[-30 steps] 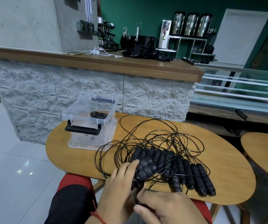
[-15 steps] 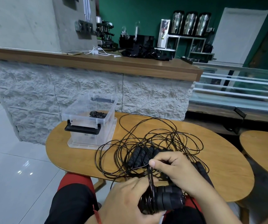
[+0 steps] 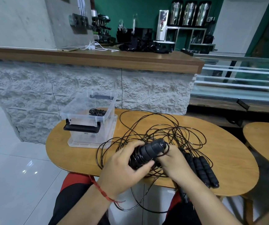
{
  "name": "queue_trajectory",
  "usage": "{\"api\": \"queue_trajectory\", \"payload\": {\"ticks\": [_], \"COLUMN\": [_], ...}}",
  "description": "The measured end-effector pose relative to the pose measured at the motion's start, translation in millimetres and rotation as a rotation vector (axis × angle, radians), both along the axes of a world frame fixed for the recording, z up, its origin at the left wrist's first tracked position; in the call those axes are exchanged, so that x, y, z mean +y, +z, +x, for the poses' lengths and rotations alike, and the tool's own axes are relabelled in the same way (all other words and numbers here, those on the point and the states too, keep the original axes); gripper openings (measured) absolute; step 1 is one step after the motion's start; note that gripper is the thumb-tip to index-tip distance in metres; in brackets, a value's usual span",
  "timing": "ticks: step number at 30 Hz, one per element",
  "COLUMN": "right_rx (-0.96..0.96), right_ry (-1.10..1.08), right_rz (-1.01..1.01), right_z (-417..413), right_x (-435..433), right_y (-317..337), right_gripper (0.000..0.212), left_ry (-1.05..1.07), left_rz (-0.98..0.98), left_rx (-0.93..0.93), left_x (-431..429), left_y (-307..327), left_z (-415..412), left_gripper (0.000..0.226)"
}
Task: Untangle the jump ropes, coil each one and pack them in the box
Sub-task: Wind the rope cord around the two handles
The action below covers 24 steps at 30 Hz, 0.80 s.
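My left hand (image 3: 124, 166) grips a bundle of black jump-rope handles (image 3: 148, 151) with thin black cord wound round it, held just above the near edge of the oval wooden table (image 3: 227, 153). My right hand (image 3: 174, 161) holds the bundle's right side and pinches the cord there. A tangle of black cord (image 3: 159, 130) spreads over the table behind the hands, and loops hang down off the near edge. More black handles (image 3: 205, 171) lie side by side to the right. A clear plastic box (image 3: 90, 117) with a black latch stands at the table's left, one coiled rope (image 3: 97, 112) inside.
A white stone counter with a wooden top (image 3: 98, 57) runs behind the table. A second wooden table (image 3: 266, 138) stands at the right. My red and black lap lies under the near table edge, with white tiled floor to the left.
The hands lifted the handle bundle off the table, then raised it and turned it up to the right. Cord now wraps the bundle, and my right hand has moved from above it to its right side.
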State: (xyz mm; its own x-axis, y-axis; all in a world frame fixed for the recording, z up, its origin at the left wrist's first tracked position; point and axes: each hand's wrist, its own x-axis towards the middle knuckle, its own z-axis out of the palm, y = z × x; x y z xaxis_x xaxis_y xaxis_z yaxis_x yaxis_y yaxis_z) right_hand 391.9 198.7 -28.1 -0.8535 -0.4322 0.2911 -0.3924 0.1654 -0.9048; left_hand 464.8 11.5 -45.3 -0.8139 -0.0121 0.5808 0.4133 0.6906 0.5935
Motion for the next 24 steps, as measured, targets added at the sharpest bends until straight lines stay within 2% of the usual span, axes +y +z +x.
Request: {"api": "queue_trajectory", "payload": {"ticks": [2, 4, 7, 11, 15, 18, 24], "right_rx": [0.02, 0.043, 0.101, 0.296, 0.521, 0.642, 0.693], "right_ry": [-0.028, -0.084, -0.104, -0.21, -0.351, -0.372, -0.287], "right_rz": [0.025, 0.136, 0.293, 0.51, 0.641, 0.728, 0.726], "right_z": [-6.3, -13.5, -30.9, -66.7, -119.6, -162.4, -247.1], "right_x": [-1.1, -2.6, -2.4, -1.0, -3.8, -6.5, -25.3], "right_y": [0.2, -0.3, -0.3, 9.9, 20.1, 20.1, -13.7], "right_gripper": [0.024, 0.018, 0.022, 0.036, 0.039, 0.039, 0.026], "left_ry": [0.003, 0.024, 0.078, 0.039, 0.019, -0.011, -0.086], "left_rz": [0.102, 0.249, 0.386, 0.395, 0.455, 0.511, 0.35], "left_rx": [-0.037, -0.057, -0.087, -0.138, -0.231, -0.329, -0.416], "left_x": [-3.0, -4.2, -10.3, -11.9, -8.7, -13.1, -26.5], "left_y": [4.7, 9.7, 11.8, 12.1, 7.6, -0.1, -30.9], "left_z": [-17.1, -34.2, -72.8, -128.9, -192.5, -237.2, -303.8], "left_gripper": [0.048, 0.038, 0.019, 0.014, 0.018, 0.023, 0.03]}}
